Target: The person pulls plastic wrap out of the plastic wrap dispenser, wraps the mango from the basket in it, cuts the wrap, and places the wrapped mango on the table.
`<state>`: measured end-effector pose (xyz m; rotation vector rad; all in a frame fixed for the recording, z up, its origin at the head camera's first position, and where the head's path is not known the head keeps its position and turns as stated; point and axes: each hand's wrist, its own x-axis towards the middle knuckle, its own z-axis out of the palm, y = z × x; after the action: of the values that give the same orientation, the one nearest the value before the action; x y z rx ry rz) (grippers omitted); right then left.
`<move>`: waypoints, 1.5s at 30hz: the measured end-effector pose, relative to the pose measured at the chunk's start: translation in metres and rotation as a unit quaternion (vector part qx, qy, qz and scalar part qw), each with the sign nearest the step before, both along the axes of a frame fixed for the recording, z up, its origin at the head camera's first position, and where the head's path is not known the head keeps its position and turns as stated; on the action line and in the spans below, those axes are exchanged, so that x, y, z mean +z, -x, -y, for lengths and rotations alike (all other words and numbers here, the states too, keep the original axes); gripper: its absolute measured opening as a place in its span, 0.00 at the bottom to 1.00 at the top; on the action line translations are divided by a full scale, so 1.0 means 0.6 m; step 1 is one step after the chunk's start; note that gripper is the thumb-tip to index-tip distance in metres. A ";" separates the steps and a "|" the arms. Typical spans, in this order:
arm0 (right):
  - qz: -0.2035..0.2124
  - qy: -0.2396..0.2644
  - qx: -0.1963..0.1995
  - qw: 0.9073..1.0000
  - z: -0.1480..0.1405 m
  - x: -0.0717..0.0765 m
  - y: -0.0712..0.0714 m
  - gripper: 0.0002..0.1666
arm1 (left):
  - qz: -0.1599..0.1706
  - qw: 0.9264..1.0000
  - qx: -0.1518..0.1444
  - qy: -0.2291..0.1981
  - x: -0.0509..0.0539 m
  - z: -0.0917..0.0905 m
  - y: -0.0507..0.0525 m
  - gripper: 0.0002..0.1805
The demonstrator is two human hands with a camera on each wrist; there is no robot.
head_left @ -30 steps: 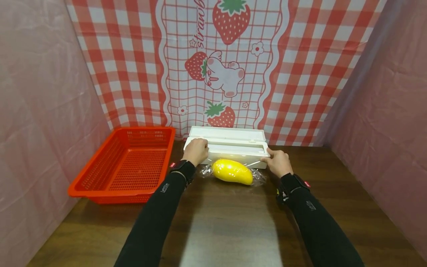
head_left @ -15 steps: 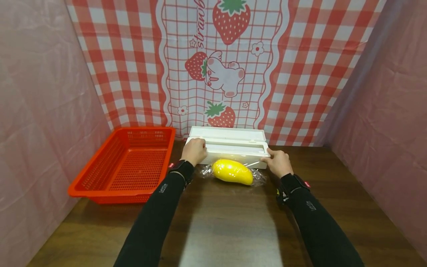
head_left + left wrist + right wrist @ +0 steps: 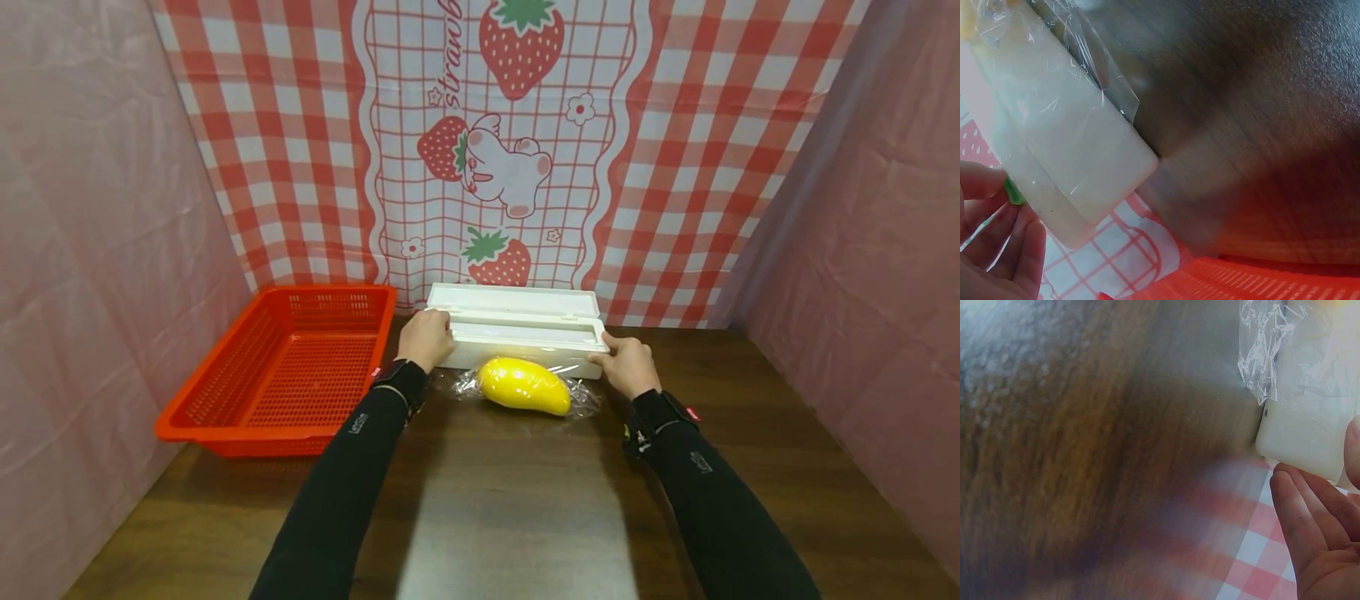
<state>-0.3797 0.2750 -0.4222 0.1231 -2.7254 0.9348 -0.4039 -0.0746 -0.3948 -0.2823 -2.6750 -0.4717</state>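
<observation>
A long white cling film dispenser box (image 3: 491,353) stands near the back of the table, its lid (image 3: 512,298) raised. At its left end is my left hand (image 3: 425,340); in the left wrist view its thumb and fingers pinch a small green slider (image 3: 1014,190) at the box's edge. My right hand (image 3: 630,367) grips the box's right end, with fingers against the end face in the right wrist view. In front of the box lies a yellow mango-shaped item (image 3: 522,387), wrapped in clear film (image 3: 583,399) that sticks out at both ends. Film also covers the box front.
A red-orange plastic basket (image 3: 352,434) stands left of the box on the brown wooden table (image 3: 517,500). Behind hangs a red checked strawberry cloth (image 3: 300,167). Pink cloth walls (image 3: 97,250) close off both sides.
My left hand has slid left along the box, towards its left end. My right hand, the box and the wrapped yellow item have stayed in place.
</observation>
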 end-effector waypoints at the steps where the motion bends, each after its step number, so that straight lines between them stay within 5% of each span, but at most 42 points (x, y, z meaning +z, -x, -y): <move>1: 0.001 -0.001 0.000 1.000 0.000 0.000 0.000 0.37 | -0.003 1.000 0.000 0.002 -0.001 0.000 0.000 0.06; 21: -0.004 -0.008 0.006 1.000 -0.005 -0.002 0.004 0.37 | 0.021 0.998 0.049 0.029 0.002 0.008 0.006 0.07; 45: -0.002 -0.005 0.009 1.000 -0.004 -0.001 0.003 0.36 | 0.036 0.997 0.064 -0.010 0.009 0.019 0.003 0.03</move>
<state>-0.3816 0.2775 -0.4228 0.1516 -2.7309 0.9249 -0.4058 -0.0858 -0.3892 -0.0888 -2.7361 -0.4780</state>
